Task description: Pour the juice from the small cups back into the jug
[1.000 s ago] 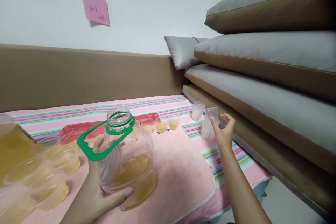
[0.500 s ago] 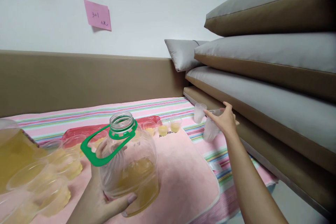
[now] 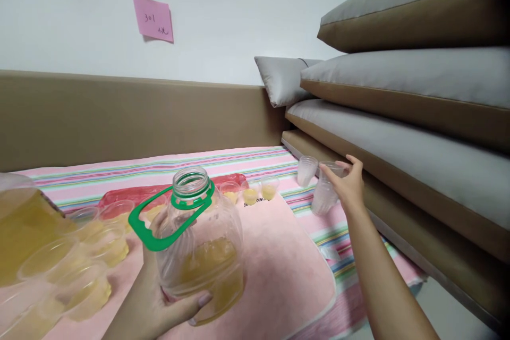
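Note:
A clear plastic jug (image 3: 223, 228) with a green handle (image 3: 145, 234) and an uncapped mouth holds some yellow liquid. My left hand (image 3: 171, 305) is wrapped round its left side and base, the thumb across the front. Over on the right, my right hand (image 3: 348, 183) has its thumb and fingertips at the rim of the top cup in a stack of clear plastic cups (image 3: 323, 196). A second stack of clear cups (image 3: 307, 171) stands just left of it. Cups with yellow liquid (image 3: 85, 292) crowd the left side, and smaller-looking filled cups (image 3: 250, 196) stand behind the jug.
A pink mat (image 3: 287, 265) lies on a striped cloth (image 3: 223, 161). Behind the jug is a red plastic packet (image 3: 131, 195). A larger container of yellow liquid (image 3: 27, 228) is at far left. Stacked grey-brown cushions (image 3: 398, 133) border the right side; a padded board (image 3: 119, 122) runs along the back.
My right hand's fingers have drawn in closer round the cup rim. The view has shifted slightly; my left hand still holds the jug in the same place.

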`<state>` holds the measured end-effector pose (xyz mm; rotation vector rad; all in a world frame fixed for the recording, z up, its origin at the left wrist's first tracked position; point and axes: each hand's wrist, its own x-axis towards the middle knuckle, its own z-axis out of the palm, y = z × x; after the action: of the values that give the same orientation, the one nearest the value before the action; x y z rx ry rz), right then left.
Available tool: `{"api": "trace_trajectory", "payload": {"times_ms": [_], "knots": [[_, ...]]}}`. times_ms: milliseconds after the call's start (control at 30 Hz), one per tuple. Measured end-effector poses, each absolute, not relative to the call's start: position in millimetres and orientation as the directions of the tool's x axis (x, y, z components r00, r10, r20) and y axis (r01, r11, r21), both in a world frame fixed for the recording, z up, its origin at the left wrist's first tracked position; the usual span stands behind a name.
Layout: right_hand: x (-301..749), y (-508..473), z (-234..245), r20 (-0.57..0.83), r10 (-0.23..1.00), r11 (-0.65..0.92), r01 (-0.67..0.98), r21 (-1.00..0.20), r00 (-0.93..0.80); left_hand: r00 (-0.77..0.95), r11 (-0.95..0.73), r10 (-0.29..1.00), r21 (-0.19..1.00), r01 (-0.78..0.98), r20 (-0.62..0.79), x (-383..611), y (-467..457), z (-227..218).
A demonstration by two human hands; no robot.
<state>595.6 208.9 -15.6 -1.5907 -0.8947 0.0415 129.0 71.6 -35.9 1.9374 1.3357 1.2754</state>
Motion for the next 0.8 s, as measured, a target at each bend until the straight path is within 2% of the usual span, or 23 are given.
{"api": "trace_trajectory", "payload": {"times_ms": [100,167,300,600,800], "knots": [[598,205,-30,0.477,0.573,0.216,0.438,-0.872,0.667,0.12,-0.44,0.89,0.759,0.48,0.441,128,72,-36],[598,201,-38,0.473,0.594,0.253,0.408,-0.877,0.651,0.12,-0.446,0.885,0.749,0.489,0.449,129,72,-35],[599,192,-47,0.453,0.628,0.24,0.396,-0.886,0.633,0.073,-0.395,0.908,0.78,0.486,0.413,138,66,-23],[612,174,-60,0.494,0.603,0.168,0.505,-0.846,0.627,0.059,-0.371,0.918,0.8,0.472,0.392,143,62,-18],[609,179,-64,0.466,0.618,0.17,0.471,-0.865,0.633,0.064,-0.352,0.928,0.813,0.464,0.366,143,61,-17]]}}
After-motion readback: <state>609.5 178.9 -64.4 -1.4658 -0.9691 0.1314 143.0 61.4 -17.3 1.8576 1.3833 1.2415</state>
